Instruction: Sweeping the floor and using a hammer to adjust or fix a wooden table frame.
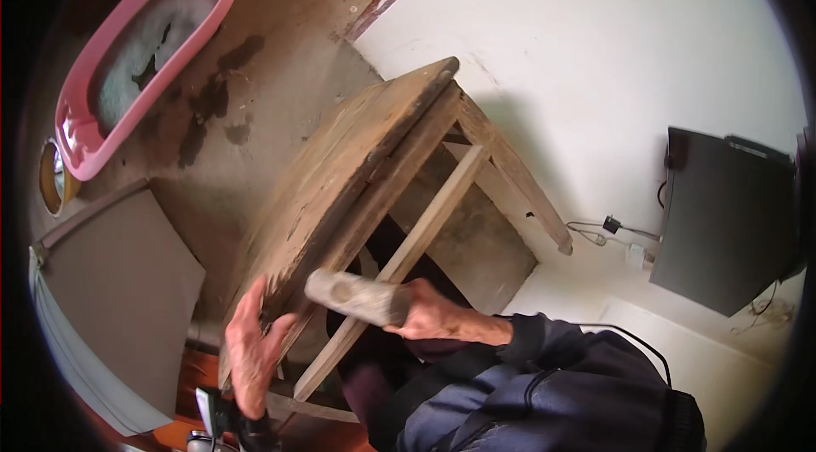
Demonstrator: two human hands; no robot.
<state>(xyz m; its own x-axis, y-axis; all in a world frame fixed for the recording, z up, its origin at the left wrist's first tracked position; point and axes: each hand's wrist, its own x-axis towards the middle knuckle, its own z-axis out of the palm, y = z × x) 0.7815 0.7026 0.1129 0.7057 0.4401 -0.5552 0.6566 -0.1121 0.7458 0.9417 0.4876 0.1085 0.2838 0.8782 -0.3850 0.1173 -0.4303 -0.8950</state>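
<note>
A worn wooden table (336,159) stands tilted in front of me, its top turned to the left and its legs and frame to the right. My right hand (433,313) is closed around a hammer. The thick, pale grey hammer head (357,295), with a round eye in it, is over the table's near part; its handle is mostly hidden. My left hand (252,350) rests at the near end of the tabletop, thumb and fingers apart, holding nothing. Between the table's legs runs a lighter wooden rail (429,227), passing below the hammer.
Far left, a pink tub (140,133) holds cloudy water, with a yellowish bowl (53,180) beside it. Wet patches (204,112) mark the floor. A grey panel (119,273) is at the left. On the right are a black screen (722,218) and cables (612,227) along the white wall.
</note>
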